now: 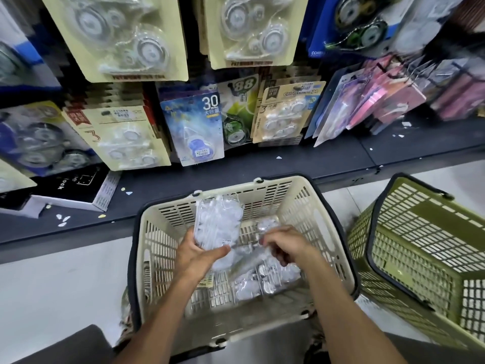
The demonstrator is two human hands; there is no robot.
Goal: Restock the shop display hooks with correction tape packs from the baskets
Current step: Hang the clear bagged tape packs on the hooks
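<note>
Head camera looks down into a cream basket (328, 232) that sits on the pale floor. Both bare arms reach into it.

Left hand (195, 256) grasps a clear pack of correction tape (217, 224). The thumb and fingers curl round its bottom end, and the pack stands up, leaning toward the far wall of the basket.

Right hand (284, 246) is low in the basket with its fingers curled down over more clear packs (262, 279). It is a bit blurry, so I cannot tell if it is pinching a pack or only touching one. Those packs lie in a loose heap on the basket floor.

Just to the right is a green basket (420, 258), tipped on its side.

Behind the baskets runs a dark shelf (301, 164) with small bits of paper on it. Above it hang many packs on the display: cream cards with tape rolls (136, 35), a blue pack marked 30 (196, 127), a green pack marked 88 (237, 114), and pink packs (393, 101) far right. A black box (70, 190) lies on the shelf at the left.
</note>
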